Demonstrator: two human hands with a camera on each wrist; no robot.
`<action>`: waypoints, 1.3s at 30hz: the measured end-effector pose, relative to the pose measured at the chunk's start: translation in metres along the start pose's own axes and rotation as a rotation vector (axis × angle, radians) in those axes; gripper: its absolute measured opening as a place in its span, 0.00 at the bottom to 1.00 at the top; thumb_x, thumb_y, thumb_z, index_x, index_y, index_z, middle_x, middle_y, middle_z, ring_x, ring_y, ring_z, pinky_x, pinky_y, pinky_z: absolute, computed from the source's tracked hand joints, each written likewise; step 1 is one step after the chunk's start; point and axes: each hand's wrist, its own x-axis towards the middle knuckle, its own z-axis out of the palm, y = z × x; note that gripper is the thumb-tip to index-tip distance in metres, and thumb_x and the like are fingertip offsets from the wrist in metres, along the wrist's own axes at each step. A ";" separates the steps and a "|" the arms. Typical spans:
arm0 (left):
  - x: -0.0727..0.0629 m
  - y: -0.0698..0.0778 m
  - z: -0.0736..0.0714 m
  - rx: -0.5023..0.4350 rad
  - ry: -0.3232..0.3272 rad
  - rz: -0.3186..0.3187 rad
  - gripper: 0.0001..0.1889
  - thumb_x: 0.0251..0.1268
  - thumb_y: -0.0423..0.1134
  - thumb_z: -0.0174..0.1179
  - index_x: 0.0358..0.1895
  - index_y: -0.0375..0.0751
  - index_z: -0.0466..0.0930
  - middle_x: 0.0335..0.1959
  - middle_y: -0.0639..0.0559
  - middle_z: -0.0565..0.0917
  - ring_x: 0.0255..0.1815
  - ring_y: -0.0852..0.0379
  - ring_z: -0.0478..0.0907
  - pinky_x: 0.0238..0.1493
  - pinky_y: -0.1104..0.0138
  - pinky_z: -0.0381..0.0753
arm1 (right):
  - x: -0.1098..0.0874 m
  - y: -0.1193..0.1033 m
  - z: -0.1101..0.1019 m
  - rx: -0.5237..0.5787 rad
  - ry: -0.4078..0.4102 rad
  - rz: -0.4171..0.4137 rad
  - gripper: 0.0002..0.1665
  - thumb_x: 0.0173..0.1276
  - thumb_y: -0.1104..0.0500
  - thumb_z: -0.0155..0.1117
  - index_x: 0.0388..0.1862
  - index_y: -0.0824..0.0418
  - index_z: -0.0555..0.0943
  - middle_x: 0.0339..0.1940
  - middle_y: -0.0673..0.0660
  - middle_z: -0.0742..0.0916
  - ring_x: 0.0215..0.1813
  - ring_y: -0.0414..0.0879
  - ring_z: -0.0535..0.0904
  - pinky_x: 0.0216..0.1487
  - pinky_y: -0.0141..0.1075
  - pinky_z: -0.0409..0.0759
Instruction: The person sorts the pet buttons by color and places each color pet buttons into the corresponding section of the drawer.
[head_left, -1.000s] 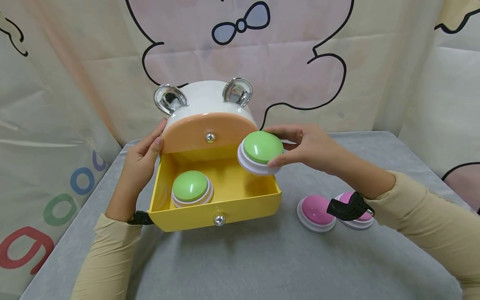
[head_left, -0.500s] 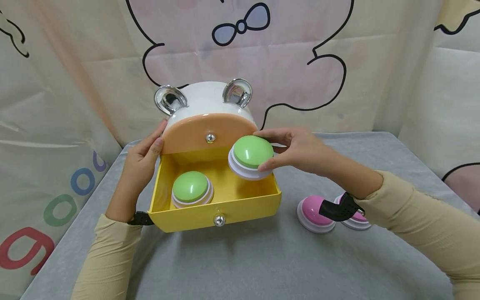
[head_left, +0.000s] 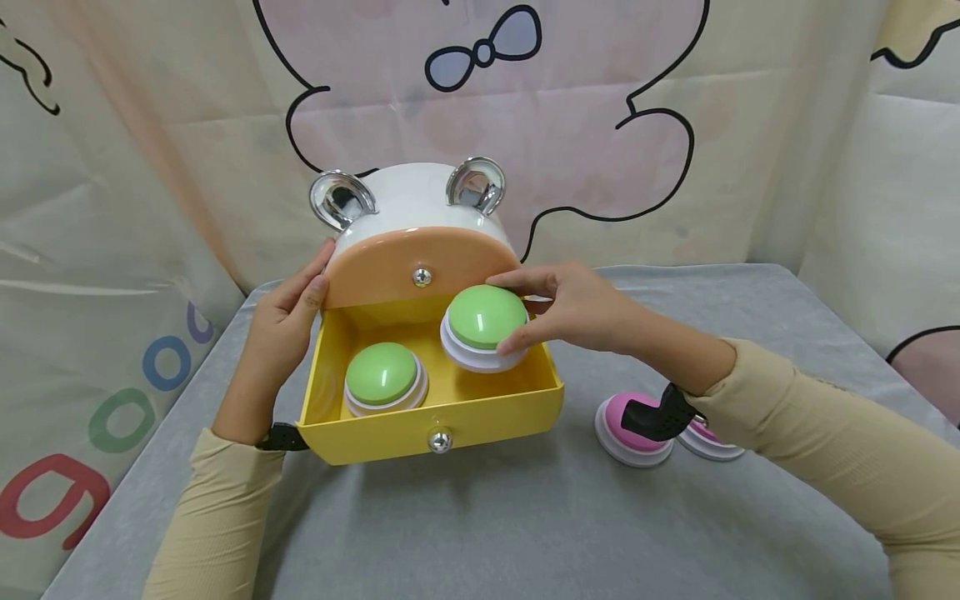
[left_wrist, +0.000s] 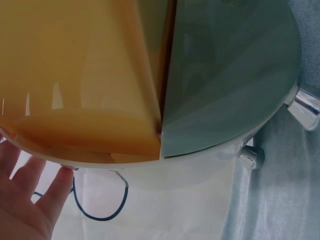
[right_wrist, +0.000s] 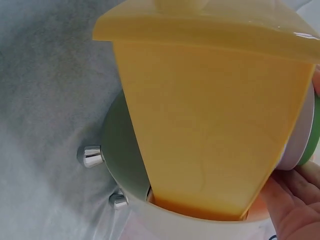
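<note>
Green button (head_left: 486, 327), the one pinched at its rim by our right hand (head_left: 573, 307), has come down and leftward since a second ago: then it hung over the right wall of the yellow drawer (head_left: 495, 407), now it sits low inside the drawer's right half, at or just above the floor; we cannot tell whether it touches. Our right fingers (head_left: 516, 279) curl round its far edge while the thumb presses the near edge. Its dome faces up and tips slightly toward us; being round, it has no long axis. Our left hand (head_left: 288, 312) has not moved: its fingers lie fairly straight and together along the left side of the bear-shaped box (head_left: 408, 200), thumb at the orange front (head_left: 375, 271).

We count two green buttons, the second green button (head_left: 384, 377) resting flat in the drawer's left half, well apart from the held one. Two pink buttons (head_left: 628, 429) lie on the grey desk (head_left: 487, 517) to the right, partly hidden by our right wrist strap (head_left: 660, 414). The box has two silver ears (head_left: 341, 198).
</note>
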 end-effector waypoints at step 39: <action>0.000 0.001 0.000 -0.007 0.008 0.013 0.23 0.79 0.51 0.45 0.74 0.63 0.64 0.76 0.62 0.65 0.78 0.58 0.62 0.75 0.68 0.65 | 0.016 -0.008 0.034 -0.409 -0.105 -0.236 0.41 0.45 0.48 0.85 0.59 0.59 0.83 0.47 0.50 0.89 0.45 0.43 0.81 0.50 0.33 0.84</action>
